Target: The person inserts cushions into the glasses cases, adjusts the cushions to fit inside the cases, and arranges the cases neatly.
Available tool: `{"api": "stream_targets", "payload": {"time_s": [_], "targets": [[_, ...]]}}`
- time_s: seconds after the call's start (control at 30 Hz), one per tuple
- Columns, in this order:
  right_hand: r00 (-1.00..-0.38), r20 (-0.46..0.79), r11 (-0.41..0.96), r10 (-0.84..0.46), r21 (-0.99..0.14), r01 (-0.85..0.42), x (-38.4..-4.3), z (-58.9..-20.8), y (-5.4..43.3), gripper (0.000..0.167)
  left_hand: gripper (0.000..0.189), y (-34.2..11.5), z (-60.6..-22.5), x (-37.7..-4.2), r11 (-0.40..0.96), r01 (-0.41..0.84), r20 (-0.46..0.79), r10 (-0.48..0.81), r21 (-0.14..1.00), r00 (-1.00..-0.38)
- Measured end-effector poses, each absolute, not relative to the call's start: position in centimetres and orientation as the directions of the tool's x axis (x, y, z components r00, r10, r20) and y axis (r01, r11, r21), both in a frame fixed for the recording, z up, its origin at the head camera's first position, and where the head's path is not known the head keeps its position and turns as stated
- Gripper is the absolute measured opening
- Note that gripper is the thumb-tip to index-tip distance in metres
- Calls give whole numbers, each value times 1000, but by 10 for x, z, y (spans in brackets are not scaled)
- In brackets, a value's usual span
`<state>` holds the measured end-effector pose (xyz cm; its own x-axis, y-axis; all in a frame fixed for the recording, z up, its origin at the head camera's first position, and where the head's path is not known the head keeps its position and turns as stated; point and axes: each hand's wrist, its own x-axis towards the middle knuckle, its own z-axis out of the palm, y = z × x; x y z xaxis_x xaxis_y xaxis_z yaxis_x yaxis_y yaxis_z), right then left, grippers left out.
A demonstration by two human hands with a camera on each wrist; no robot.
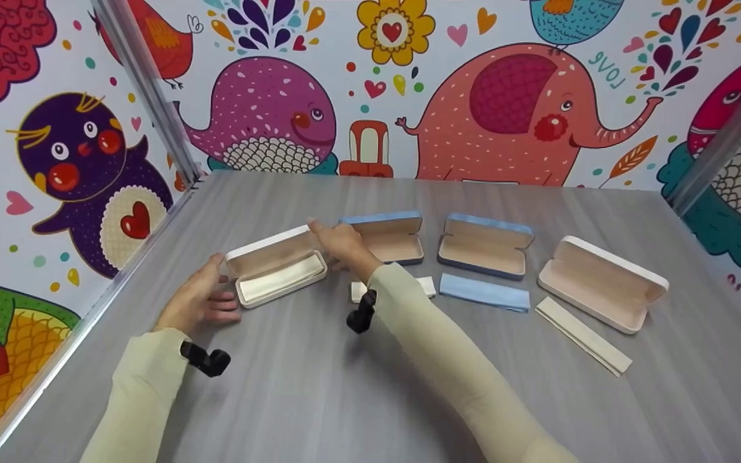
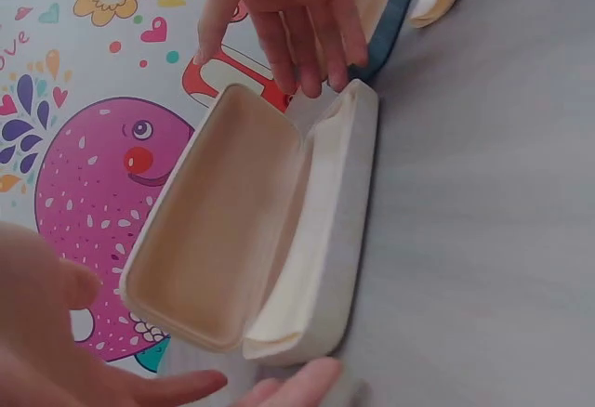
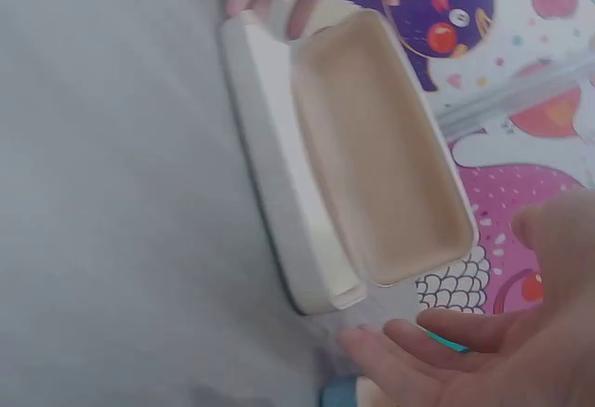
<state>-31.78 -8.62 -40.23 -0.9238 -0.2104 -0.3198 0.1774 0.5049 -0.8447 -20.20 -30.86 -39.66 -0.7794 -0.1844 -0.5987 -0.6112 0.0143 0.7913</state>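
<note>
Left hand (image 1: 198,297) and right hand (image 1: 343,245): grip spread on both. Cloth (image 1: 282,276) riding up might jam that leftmost case's (image 1: 287,293) lid (image 1: 272,252), tbh.

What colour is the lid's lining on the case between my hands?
The lid's lining is tan, seen best in the left wrist view.
</note>
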Motion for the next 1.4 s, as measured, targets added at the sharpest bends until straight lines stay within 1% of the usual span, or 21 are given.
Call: {"api": "stream_targets", "payload": {"time_s": [0.07, 0.13, 0.3, 0.4, 0.5, 0.57, 0.67, 0.8, 0.97, 1.1, 1.23, 1.4], "targets": [[-900, -377, 471, -221, -849, 240, -320, -401, -87, 83, 86, -308, -396, -204, -23, -623, -617, -172, 782, -768], [-881, -409, 437, -238, -855, 279, -320, -400, -88, 85, 89, -307, -394, -207, -44, -632, -629, -169, 774, -759], [-852, -438, 376, -286, -869, 321, -320, -403, -88, 85, 94, -305, -392, -215, -49, -642, -641, -153, 765, -752], [-849, -452, 386, -274, -860, 334, -321, -404, -91, 84, 94, -305, -392, -218, -42, -643, -640, -160, 765, -752], [-848, -470, 428, -245, -837, 340, -324, -405, -95, 81, 90, -304, -393, -221, -39, -645, -640, -177, 764, -748], [-850, -478, 453, -223, -823, 344, -326, -406, -97, 80, 87, -303, -393, -223, -29, -648, -641, -191, 761, -744], [-862, -467, 471, -195, -816, 335, -327, -406, -99, 83, 85, -303, -392, -224, 23, -651, -634, -201, 759, -747], [-905, -389, 501, -171, -825, 261, -321, -407, -101, 85, 83, -306, -392, -223, 93, -634, -609, -199, 768, -768], [-942, -306, 526, -140, -829, 191, -314, -409, -103, 79, 82, -305, -393, -222, 58, -605, -585, -195, 794, -787], [-943, -302, 512, -139, -837, 193, -315, -407, -102, 76, 84, -304, -393, -221, 28, -594, -578, -202, 804, -791], [-930, -332, 502, -154, -837, 216, -317, -406, -101, 71, 85, -305, -392, -218, 27, -594, -574, -226, 804, -787], [-919, -370, 488, -140, -833, 261, -318, -406, -101, 75, 86, -306, -394, -215, 39, -576, -548, -262, 816, -794]]}}
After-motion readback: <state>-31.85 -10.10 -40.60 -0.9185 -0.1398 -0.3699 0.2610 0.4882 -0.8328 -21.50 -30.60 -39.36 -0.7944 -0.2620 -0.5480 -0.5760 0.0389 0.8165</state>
